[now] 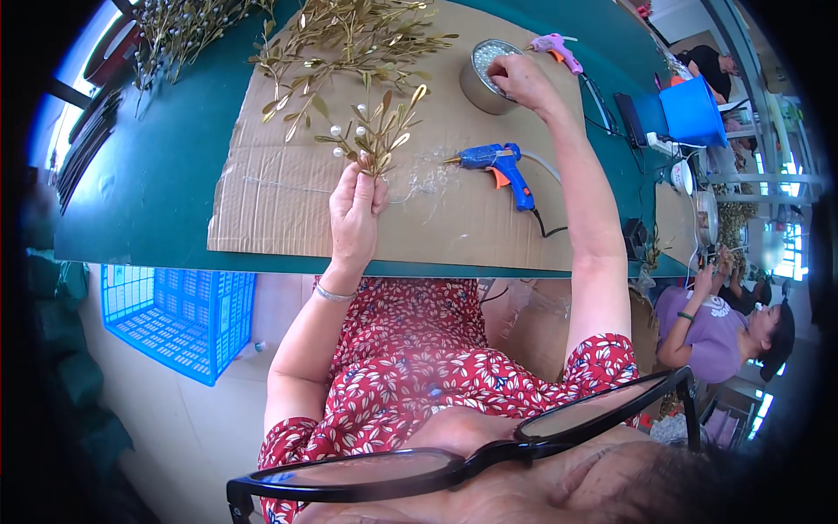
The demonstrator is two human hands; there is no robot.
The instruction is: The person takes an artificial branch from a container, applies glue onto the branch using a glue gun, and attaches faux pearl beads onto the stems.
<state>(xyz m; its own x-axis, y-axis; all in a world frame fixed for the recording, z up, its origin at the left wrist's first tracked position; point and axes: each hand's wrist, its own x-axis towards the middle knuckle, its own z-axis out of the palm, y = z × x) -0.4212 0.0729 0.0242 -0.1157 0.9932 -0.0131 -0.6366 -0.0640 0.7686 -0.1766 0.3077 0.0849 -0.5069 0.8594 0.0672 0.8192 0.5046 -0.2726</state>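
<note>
My left hand (pixel 355 218) pinches the stem of a gold artificial leaf sprig (pixel 384 131) above the cardboard. Several white pearl beads (pixel 338 131) sit among its leaves. Over at the right, my right hand (pixel 526 80) reaches into a round metal tin (pixel 482 86) filled with small white beads. Its fingertips are closed down in the tin, and whatever they grip is hidden. Between the hands lies a blue glue gun (pixel 499 166) with an orange trigger, its nozzle toward the left. Fine strands of dried glue (pixel 425 182) are scattered by the nozzle.
Cardboard (pixel 288 201) covers part of the green table (pixel 140 210). More gold sprigs (pixel 349 39) lie at the far side, near berry stems (pixel 183 44). A purple glue gun (pixel 556 51) is behind the tin. A blue crate (pixel 179 319) stands below; a co-worker (pixel 711 336) sits at right.
</note>
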